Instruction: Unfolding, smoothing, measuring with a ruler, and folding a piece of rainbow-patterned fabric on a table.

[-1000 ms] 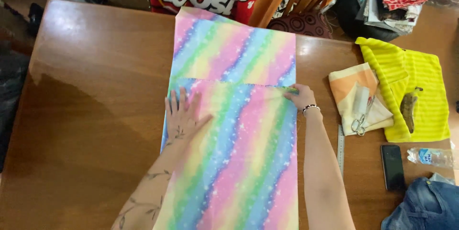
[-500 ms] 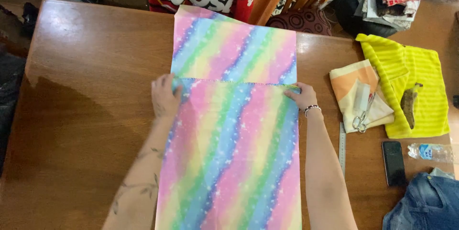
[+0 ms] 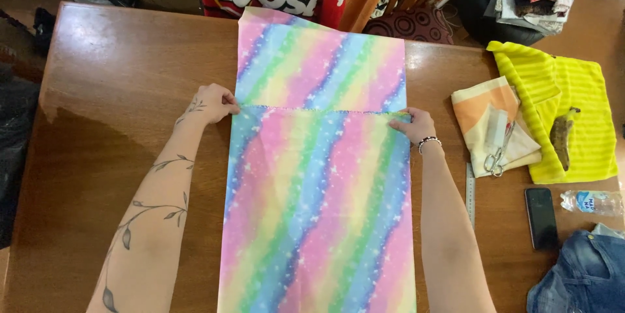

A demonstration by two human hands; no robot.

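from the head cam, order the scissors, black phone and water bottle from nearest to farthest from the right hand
Measured from the right hand, which pinches the rainbow fabric's right edge:
1. Scissors, just to its right, lying on the folded orange and cream cloth.
2. Black phone, farther right and nearer the person, flat on the wooden table.
3. Water bottle, beyond the phone by the table's right edge.

Bare arms, a vine tattoo along the left forearm (image 3: 153,215), a beaded bracelet (image 3: 428,143) on the right wrist.

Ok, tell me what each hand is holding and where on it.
Both hands pinch the rainbow cloth at its folded-over top edge: the left hand at the left corner, the right hand at the right corner.
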